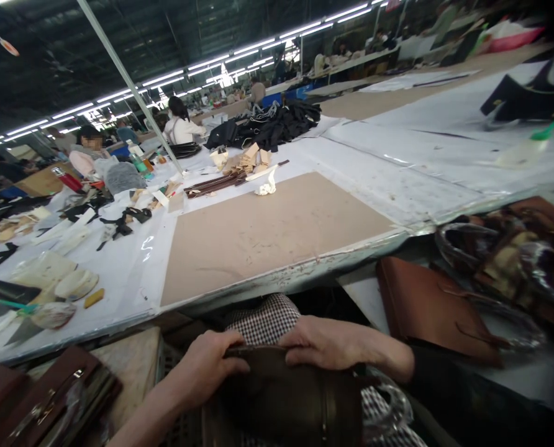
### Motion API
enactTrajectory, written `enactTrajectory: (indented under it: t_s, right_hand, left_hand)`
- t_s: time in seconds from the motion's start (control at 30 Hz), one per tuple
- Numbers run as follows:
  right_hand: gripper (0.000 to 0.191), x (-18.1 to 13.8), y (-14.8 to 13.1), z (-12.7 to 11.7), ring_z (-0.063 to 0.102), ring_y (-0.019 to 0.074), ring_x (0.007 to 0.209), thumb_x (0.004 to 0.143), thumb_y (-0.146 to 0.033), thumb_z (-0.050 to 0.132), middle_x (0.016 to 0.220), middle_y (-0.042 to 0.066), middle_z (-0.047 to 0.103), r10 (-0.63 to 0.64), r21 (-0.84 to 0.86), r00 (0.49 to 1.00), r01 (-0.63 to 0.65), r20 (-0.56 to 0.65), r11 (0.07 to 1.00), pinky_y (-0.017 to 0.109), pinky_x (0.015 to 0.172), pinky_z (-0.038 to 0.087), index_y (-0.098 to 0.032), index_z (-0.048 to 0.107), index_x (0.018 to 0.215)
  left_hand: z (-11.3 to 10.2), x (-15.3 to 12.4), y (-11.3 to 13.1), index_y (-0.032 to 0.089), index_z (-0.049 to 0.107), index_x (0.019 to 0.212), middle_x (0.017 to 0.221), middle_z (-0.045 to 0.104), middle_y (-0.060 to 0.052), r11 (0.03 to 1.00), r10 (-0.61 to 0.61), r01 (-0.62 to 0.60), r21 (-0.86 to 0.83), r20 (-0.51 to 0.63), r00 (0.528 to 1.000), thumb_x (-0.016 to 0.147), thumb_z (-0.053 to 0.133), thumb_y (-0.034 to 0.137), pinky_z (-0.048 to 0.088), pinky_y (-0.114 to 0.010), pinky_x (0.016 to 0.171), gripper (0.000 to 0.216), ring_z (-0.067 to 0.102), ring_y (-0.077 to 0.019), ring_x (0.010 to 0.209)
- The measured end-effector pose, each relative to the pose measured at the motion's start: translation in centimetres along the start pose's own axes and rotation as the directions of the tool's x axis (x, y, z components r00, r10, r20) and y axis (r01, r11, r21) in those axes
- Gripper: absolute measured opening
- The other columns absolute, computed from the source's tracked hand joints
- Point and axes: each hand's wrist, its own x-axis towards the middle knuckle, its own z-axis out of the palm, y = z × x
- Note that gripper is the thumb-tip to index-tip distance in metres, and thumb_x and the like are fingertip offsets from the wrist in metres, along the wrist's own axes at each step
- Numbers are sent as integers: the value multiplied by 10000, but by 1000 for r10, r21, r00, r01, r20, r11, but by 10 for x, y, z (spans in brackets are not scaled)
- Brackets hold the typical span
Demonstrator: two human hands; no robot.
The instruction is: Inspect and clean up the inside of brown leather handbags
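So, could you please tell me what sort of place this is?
Probably a leather-bag workshop: both hands, left hand and right hand, grip a dark brown bag below a long worktable, with a tan bag alongside.

Dark brown leather bag [281, 397], glossy, under the left hand [207, 372] and right hand [328, 341]. Black-and-white checked cloth [265, 320] on the lap beneath it. Tan-brown bag [430, 310] on the right shelf; reddish-brown bags [39, 397] at lower left with silver-coloured metal fittings. Beige-brown board [267, 230] on a white table cover [379, 180] marked with grey smudges. Black fabric heap [272, 124] further along the table. Dark brown strips [216, 183] beside pale cream pieces [251, 158]. Green-handled brush [13, 305] at left; yellow-orange piece [94, 298] near it. Red bottle [67, 180] by a co-worker's pink and grey clothing [107, 171]. White ceiling light strips [165, 77] against a dark roof.
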Motion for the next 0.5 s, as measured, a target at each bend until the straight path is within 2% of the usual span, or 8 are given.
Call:
enactTrajectory:
  t_s: [0.13, 0.23, 0.3, 0.37, 0.43, 0.5]
  right_hand:
    - [210, -7, 2, -10, 442, 114, 510, 908, -204, 576, 570, -56, 511, 37, -43, 998, -35, 52, 998, 229, 483, 300, -188, 711, 749]
    - [168, -7, 3, -11, 478, 120, 516, 849, -147, 599, 584, -49, 566, 97, -91, 993, -90, 67, 992, 225, 483, 314, -190, 743, 773]
    - [226, -4, 2, -10, 565, 140, 594, 798, -95, 593, 675, -32, 661, 103, -80, 993, -98, 55, 992, 219, 534, 375, -200, 777, 879]
    - [422, 0, 0, -7, 654, 173, 759, 750, -47, 568, 870, -15, 747, 56, 3, 998, -57, 42, 998, 220, 640, 450, -225, 772, 1072]
    - [572, 4, -3, -4, 679, 197, 912, 737, -31, 546, 1059, -4, 758, 8, 121, 999, -12, 34, 993, 230, 739, 487, -247, 714, 1240]
    - [507, 9, -4, 1, 675, 195, 904, 798, -84, 577, 1071, 6, 751, -2, 191, 999, -5, 35, 981, 229, 726, 493, -235, 697, 1267]
  left_hand:
    - [-5, -9, -6, 223, 782, 896, 826, 735, 38, 991, -17, 35, -133, 136, 991, 806, 704, 274, 410, -231, 657, 129, 625, -194, 786]
    - [-2, -7, -1, 228, 798, 930, 794, 718, 53, 982, 3, 24, -186, 146, 989, 763, 757, 291, 394, -219, 621, 183, 603, -181, 749]
    - [-1, -5, 1, 227, 805, 939, 787, 713, 50, 984, 18, 6, -180, 134, 991, 778, 761, 335, 391, -217, 622, 198, 598, -178, 745]
    - [-2, -4, 1, 218, 805, 932, 787, 710, 43, 987, 30, -9, -161, 127, 992, 830, 725, 375, 393, -218, 634, 204, 593, -175, 743]
    - [-2, -5, 0, 205, 798, 905, 757, 690, 42, 990, 23, -6, -139, 119, 993, 875, 685, 401, 387, -219, 630, 228, 572, -162, 711]
    - [-2, -7, -1, 202, 793, 895, 730, 665, 46, 993, 15, -2, -120, 109, 994, 902, 664, 417, 376, -220, 620, 251, 546, -151, 681]
